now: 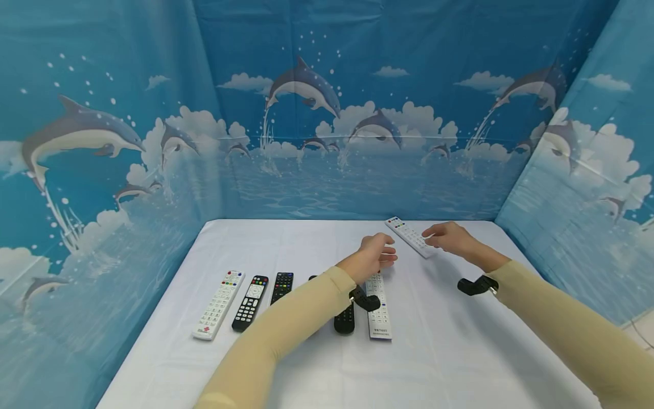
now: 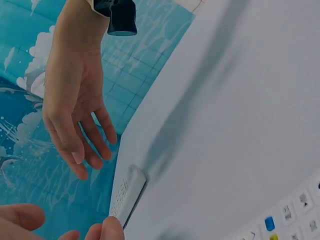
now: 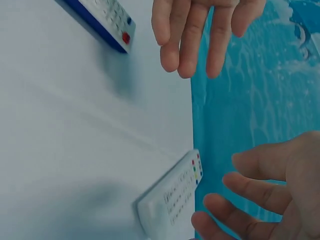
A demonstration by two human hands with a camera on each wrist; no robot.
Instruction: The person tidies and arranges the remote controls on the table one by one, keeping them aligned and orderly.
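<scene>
A white remote control (image 1: 409,236) lies slanted near the back edge of the table. Just right of its near end hovers my right hand (image 1: 452,238), fingers loosely bent and holding nothing; in the right wrist view the fingers (image 3: 220,210) are spread beside the remote. My left hand (image 1: 377,251) is to the left of that remote, palm turned toward the right hand, fingers apart with nothing in them. Below the left hand lies another white remote control (image 1: 379,321), its upper end partly covered by the hand.
Left of these, in a row, lie a black remote (image 1: 344,322) partly under my left sleeve, another black remote (image 1: 282,286), a black-and-white remote (image 1: 250,304) and a white remote (image 1: 218,307). A dolphin-printed curtain (image 1: 357,182) hangs behind the white table (image 1: 409,369).
</scene>
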